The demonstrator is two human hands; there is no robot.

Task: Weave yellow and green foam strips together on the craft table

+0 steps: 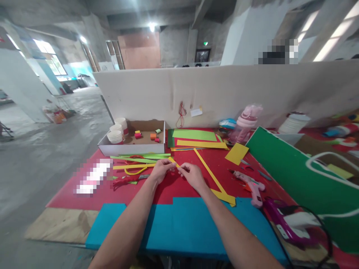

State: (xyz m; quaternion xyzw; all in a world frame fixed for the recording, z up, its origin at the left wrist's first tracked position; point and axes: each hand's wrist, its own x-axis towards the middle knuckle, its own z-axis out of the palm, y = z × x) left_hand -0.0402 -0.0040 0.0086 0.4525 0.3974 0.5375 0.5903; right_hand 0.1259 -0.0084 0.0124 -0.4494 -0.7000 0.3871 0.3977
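Near side first: the pink glue gun [251, 183] lies right of the arms, probably parked there so it's reachable without being under an elbow. The left hand [162, 171] and right hand [193, 175] are both pinched on a short yellow strip [173, 160] over the middle of the desk [168, 192], fingertips close to each other — I'd guess gripping it from two sides keeps such a thin piece steady. A long yellow strip [210, 172] lies just right of them, green strips [140, 160] off to the left, likely spread so singles lift easily. Farther back, the white-walled box [134, 150] pens in little coloured rolls [153, 136] that might otherwise wander. As for edges, the near one, under its blue covering [185, 224], gives the forearms open room. The right is tighter, hemmed by the green board [297, 179], and the far white partition [151, 97] limits reach — so near and left looks roomiest.
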